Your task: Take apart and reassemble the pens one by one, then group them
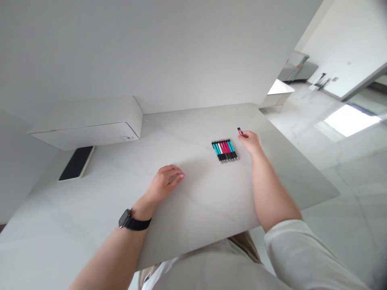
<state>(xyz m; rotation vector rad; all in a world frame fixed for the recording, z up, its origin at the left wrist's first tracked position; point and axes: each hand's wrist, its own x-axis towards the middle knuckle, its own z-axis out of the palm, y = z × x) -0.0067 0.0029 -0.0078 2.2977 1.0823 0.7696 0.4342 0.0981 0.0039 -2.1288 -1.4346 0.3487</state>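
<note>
My right hand [250, 141] is closed around a red pen [240, 131] with a black end, just above the table at the right. Most of the pen is hidden by my fingers. Close by on its left lies a row of several pens [225, 150], side by side, with teal, white and red barrels and black grips. My left hand [166, 181] rests on the table left of the row, fingers loosely curved, thumb a little apart, holding nothing. A black watch is on that wrist.
The marbled white table [193, 217] has its right edge past my right arm. A white box [99, 135] stands against the wall at the back left. In front of it lies a dark-screened phone [77, 163] with a pale case.
</note>
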